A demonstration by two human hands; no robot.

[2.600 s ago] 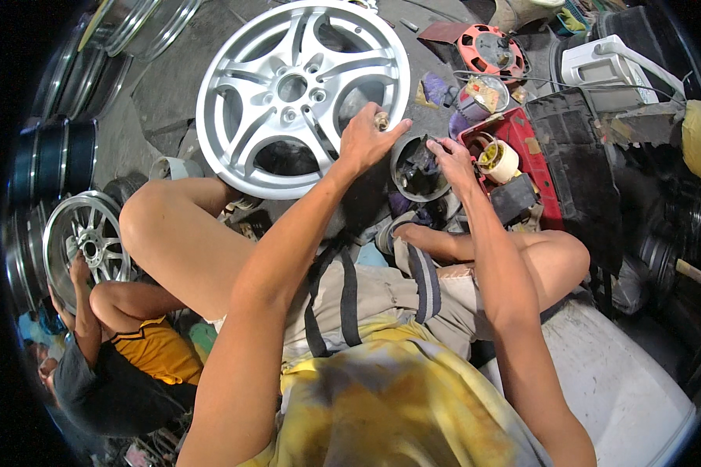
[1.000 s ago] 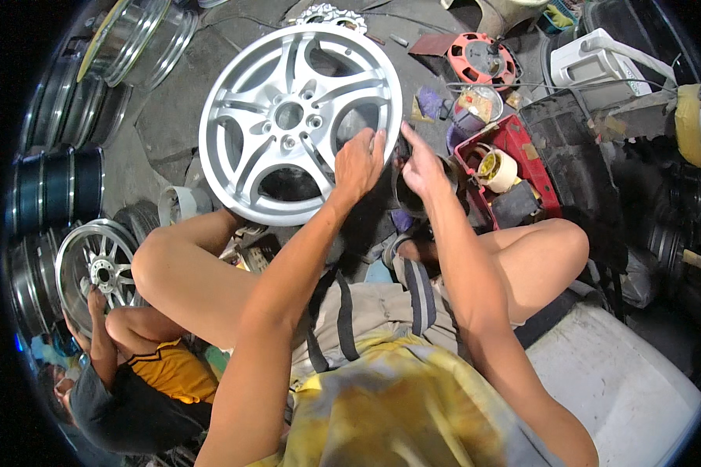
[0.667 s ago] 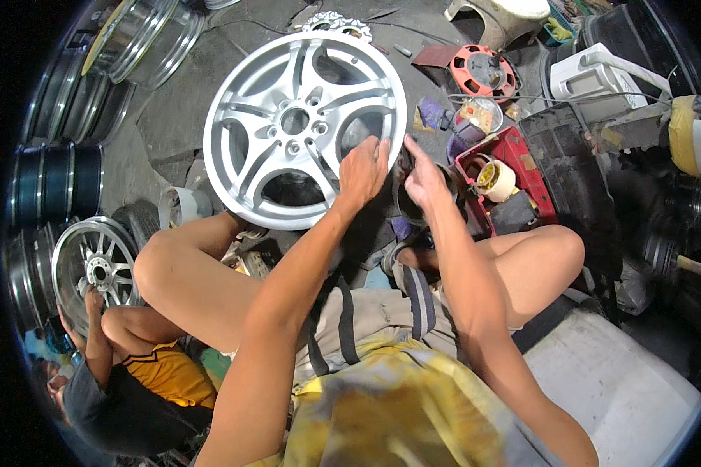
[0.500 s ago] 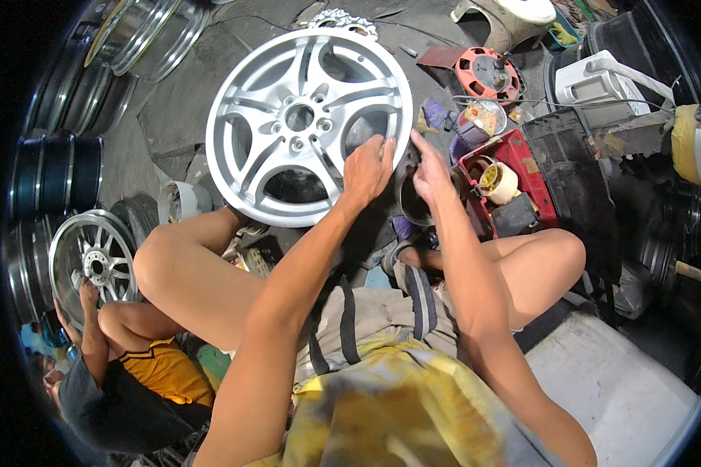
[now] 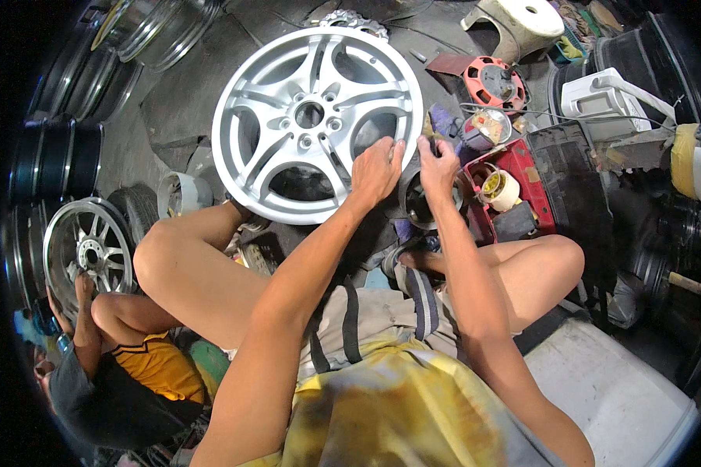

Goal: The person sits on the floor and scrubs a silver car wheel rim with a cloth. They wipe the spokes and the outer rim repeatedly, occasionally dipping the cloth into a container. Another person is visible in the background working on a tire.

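A silver five-hole alloy wheel rim (image 5: pixel 241 167) lies face up in front of me, tilted slightly. My left hand (image 5: pixel 378 171) is over its lower right part, fingers curled together; what they hold, if anything, is hidden. Just off the wheel's right edge, my right hand (image 5: pixel 439 165) is closed in a pinch, with a dark bit showing between the fingers that is too small to name. A dark round container (image 5: pixel 414 204) stands partly hidden below my right hand.
To the right sit a red toolbox (image 5: pixel 533 175), a tin can (image 5: pixel 487 127), an orange cable reel (image 5: pixel 494 84) and a white stool (image 5: pixel 514 27). Other rims (image 5: pixel 54 159) are stacked at left. A co-worker (image 5: pixel 109 373) at lower left handles another wheel rim (image 5: pixel 89 253).
My right hand's fingers, stretched out before, are now curled into a pinch. The wheel appears slightly farther right in view, as does most of the scene behind it. My left hand stays by the wheel.
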